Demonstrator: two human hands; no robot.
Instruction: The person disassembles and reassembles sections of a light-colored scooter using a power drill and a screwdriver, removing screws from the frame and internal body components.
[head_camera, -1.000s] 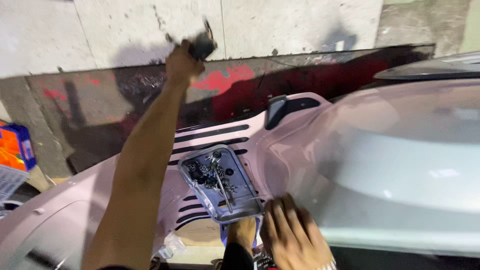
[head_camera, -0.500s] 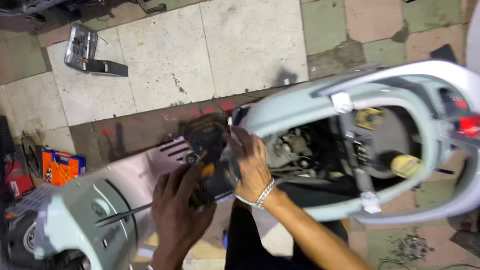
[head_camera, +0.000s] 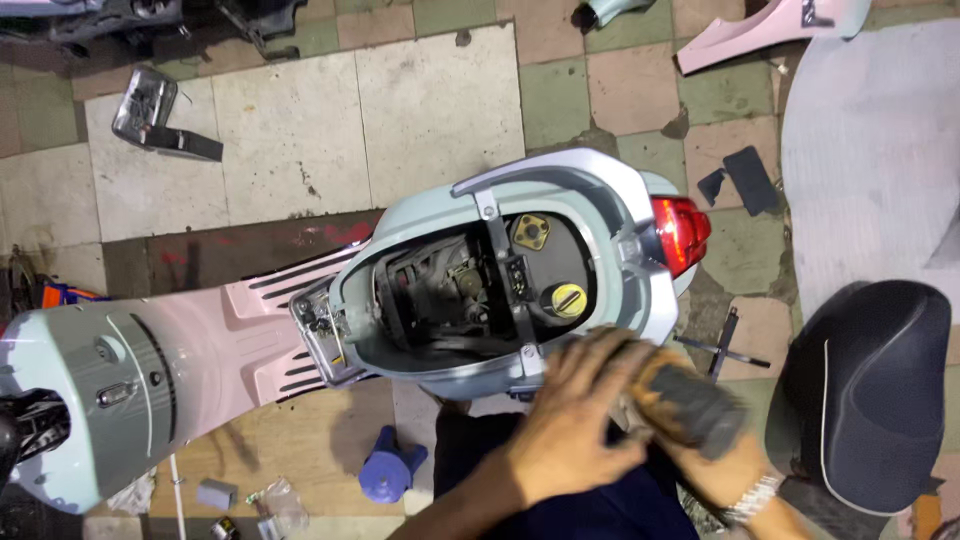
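Fingers: from the head view we see our left hand spread over the top of a dark ribbed grip, fingers curled around its near end; the picture is blurred here.
Right hand: our right hand lies under the same grip with a metal watch band at the wrist; whether it clasps the grip or only cradles it we cannot tell.
Grip's place: just beside the rear right edge of the scooter body, over our dark trousers.
Scooter: pale blue-grey shell, seat off, open bay showing a yellow cap and a brass-coloured plate; red tail light at the rear; pink footboard forward.
Floor: black seat to our right, blue plastic part near our knee, T-handle tool by the tail.
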